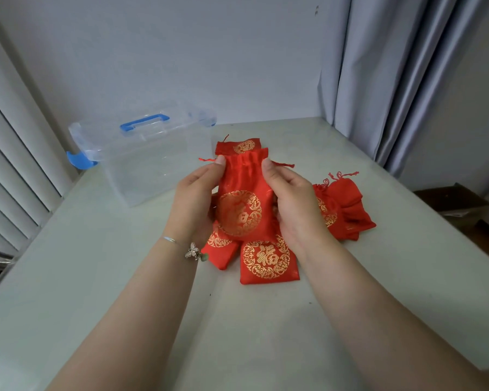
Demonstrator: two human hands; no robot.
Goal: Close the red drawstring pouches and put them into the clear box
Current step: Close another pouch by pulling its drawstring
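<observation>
Both hands held one red drawstring pouch (244,204) upright above the table (96,263). The left hand (194,198) and the right hand (292,204) curled round its sides, each thumb pressed near the gathered neck, where a cord end stuck out on either side. That grip likely readied the cords for pulling, so the mouth looked only partly drawn.

Beneath the hands lay more pouches (268,261), flat with their gold emblems showing; one lay just beyond the fingertips. To the right of the right hand sat two cinched pouches (342,210), probably already closed.

The clear box (153,162), with a blue handle, stood beyond the left hand, apparently holding nothing.

The table was pale and smooth. A plain wall stood behind, with grey curtains (393,80) at right.
</observation>
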